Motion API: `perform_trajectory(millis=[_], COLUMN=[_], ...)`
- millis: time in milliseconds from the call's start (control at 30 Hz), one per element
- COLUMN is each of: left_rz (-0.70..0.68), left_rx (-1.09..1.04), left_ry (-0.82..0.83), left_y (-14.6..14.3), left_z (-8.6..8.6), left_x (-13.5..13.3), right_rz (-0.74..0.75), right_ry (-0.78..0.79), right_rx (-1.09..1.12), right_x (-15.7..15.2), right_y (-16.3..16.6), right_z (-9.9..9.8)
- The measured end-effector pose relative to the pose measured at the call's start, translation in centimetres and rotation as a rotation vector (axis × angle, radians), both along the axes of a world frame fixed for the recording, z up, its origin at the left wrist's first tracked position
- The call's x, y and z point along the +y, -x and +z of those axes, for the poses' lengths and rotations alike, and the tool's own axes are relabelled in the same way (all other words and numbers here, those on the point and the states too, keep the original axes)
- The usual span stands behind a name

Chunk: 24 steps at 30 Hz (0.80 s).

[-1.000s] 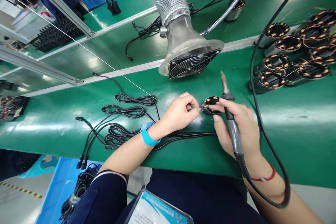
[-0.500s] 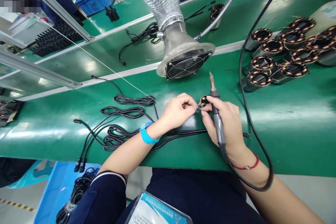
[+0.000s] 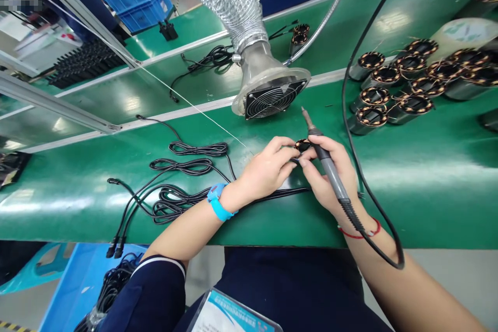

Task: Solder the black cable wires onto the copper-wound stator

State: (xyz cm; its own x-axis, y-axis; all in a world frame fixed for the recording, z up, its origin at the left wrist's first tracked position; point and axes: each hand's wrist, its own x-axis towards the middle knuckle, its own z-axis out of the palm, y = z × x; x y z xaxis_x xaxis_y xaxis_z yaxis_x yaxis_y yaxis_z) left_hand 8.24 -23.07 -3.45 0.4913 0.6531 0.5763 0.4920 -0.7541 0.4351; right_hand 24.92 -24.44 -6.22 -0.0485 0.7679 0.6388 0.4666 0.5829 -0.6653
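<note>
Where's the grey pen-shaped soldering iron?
Head view: the soldering iron is right of centre, in the bare right hand, tip just below the right end of the black wire-grilled fan.

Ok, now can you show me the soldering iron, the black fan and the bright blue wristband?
Soldering iron (image 3: 330,171): head view, on its grey handle.
Black fan (image 3: 274,99): head view, on the round wire guard over its front.
Bright blue wristband (image 3: 220,209): head view, on the strap.

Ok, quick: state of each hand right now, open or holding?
Left hand: curled in at the copper-wound ring; whether it grips anything can't be told.
Right hand: closed around the soldering iron.
</note>
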Motion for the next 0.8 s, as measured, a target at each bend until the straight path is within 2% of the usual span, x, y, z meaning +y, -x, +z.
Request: perform_trajectory(millis=[100,200,300,433,600,700,800], left_rz=[0.027,0.021,0.050,0.127,0.180,0.177,0.151], left_rx=[-0.027,-0.095,-0.162,-0.236,-0.329,-0.364,-0.386], left_ry=[0.036,0.107,0.292,0.544,0.718,0.751,0.731], left_y=[0.1,0.2,0.3,0.2,0.0,0.0,0.0], left_z=[0.2,0.2,0.2,0.2,0.3,0.2,-0.1], left_x=[0.0,0.1,0.3,0.7,1.2,1.3,1.3], right_rz=[0.051,0.060,0.130,0.168,0.238,0.199,0.092], right_ry=[0.066,0.096,0.077,0.030,-0.007,-0.013,-0.009], right_rx=[0.076,-0.043,-0.217,-0.330,-0.362,-0.337,-0.295], right_x=[0.1,0.2,0.5,1.3,1.9,2.1,2.3], right_y=[-0.2,-1.0,-2.1,-3.1,-3.2,-2.9,-2.3], right_z=[-0.1,0.1,0.4,0.5,0.8,0.8,0.4])
